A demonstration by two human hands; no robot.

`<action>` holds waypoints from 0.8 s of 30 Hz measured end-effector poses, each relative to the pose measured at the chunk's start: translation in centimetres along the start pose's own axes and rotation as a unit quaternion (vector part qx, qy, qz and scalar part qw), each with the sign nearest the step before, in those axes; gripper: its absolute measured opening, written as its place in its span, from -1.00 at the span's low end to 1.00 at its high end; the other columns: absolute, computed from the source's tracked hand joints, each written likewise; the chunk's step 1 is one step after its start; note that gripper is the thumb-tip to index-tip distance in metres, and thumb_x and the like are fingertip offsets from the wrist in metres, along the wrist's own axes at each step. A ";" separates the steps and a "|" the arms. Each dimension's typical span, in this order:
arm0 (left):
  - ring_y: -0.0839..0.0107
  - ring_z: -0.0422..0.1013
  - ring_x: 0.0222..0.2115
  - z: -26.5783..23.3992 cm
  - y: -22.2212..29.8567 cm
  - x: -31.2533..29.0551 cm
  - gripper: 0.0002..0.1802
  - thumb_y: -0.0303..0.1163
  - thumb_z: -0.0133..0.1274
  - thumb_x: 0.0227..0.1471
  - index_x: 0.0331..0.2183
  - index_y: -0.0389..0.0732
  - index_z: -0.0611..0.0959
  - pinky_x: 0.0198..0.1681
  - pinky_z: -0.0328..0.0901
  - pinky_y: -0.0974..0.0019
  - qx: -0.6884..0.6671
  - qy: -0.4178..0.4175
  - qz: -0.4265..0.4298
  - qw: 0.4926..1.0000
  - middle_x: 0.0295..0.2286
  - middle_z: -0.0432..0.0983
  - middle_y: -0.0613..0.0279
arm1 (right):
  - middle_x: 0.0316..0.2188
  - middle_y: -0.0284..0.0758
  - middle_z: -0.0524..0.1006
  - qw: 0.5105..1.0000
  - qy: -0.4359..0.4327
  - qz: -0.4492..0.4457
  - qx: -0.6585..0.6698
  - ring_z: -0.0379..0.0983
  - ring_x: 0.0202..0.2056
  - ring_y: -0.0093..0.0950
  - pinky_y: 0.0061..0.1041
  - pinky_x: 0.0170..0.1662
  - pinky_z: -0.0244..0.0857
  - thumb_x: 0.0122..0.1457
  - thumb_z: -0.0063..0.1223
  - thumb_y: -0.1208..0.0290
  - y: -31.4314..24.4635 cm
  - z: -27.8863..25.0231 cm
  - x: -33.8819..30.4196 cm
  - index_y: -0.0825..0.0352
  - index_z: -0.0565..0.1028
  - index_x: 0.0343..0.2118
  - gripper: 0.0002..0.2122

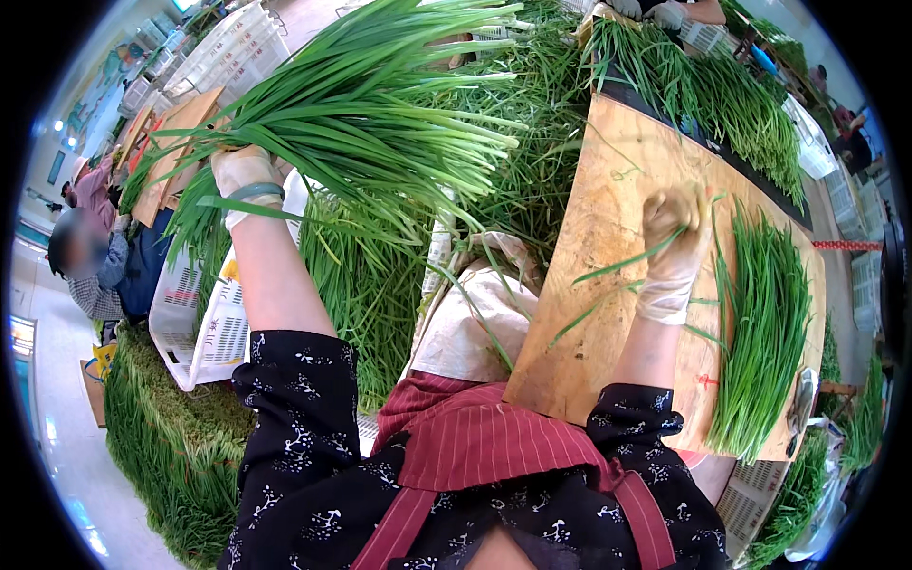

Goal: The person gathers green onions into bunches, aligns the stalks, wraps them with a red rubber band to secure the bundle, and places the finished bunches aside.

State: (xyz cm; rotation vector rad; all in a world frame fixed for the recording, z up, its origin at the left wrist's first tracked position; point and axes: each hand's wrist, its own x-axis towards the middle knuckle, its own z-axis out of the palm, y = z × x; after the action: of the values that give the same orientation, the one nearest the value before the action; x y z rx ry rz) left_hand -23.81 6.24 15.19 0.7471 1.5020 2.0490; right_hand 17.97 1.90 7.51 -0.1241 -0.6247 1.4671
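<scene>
A large bunch of garlic chives (380, 104) fans out at the upper left, its pale stem ends pointing right. My left hand (249, 176), in a pale glove with a band at the wrist, is closed around the leafy end. Over the wooden board (570, 313) my right hand (676, 223), also gloved, has its fingers curled in, slightly blurred. A few loose chive blades (632, 258) trail leftward from it. To its right, a neat row of chives (760, 332) lies along the board.
Beneath the bunch, white plastic crates (223, 318) hold more chives. A heap of loose leaves (527, 142) lies beyond my knees. Another person's gloved hands (655, 11) are at the far edge, near piled chives (708, 90). A person (90, 256) sits at left.
</scene>
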 end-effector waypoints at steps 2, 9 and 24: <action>0.13 0.46 -0.47 0.1 0.2 -0.1 -0.69 -0.65 -0.10 -0.04 -0.17 -0.31 0.37 -0.52 0.44 0.00 0.061 -0.001 0.011 0.998 -0.37 0.47 -0.03 | -0.68 -0.53 0.27 0.979 0.046 0.012 -0.199 0.23 -0.59 -0.63 -0.61 -0.37 0.27 0.21 -0.19 0.22 0.3 0.7 0.6 0.24 0.43 -0.50 -0.74; 0.26 0.47 -0.42 -1.4 -2.7 2.2 -0.70 -0.51 -0.08 0.02 -0.14 -0.13 0.46 -0.42 0.45 0.23 0.007 -0.014 0.003 1.000 -0.31 0.47 0.11 | -0.61 -0.60 0.21 0.872 -0.013 0.258 -0.417 0.06 -0.61 -0.76 -0.76 -0.51 -0.01 0.16 -0.05 0.25 8.3 3.5 1.2 0.32 0.44 -0.11 -0.69; 0.17 0.41 -0.30 -1.8 -2.4 2.3 -0.58 -0.53 -0.08 -0.01 -0.07 0.04 0.37 -0.36 0.39 0.02 0.025 -0.012 -0.005 1.000 -0.24 0.42 0.14 | -0.56 -0.38 0.48 0.592 -0.017 0.089 -0.801 0.40 -0.51 -0.55 -0.56 -0.37 0.30 -0.01 0.14 0.16 3.5 -5.0 7.8 0.38 0.42 -0.23 -0.60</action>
State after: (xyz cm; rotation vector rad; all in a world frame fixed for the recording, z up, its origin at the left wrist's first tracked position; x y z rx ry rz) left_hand -26.54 7.13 12.78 0.7798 1.5461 1.9940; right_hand 17.05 11.19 4.25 -1.6010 -1.8530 0.6046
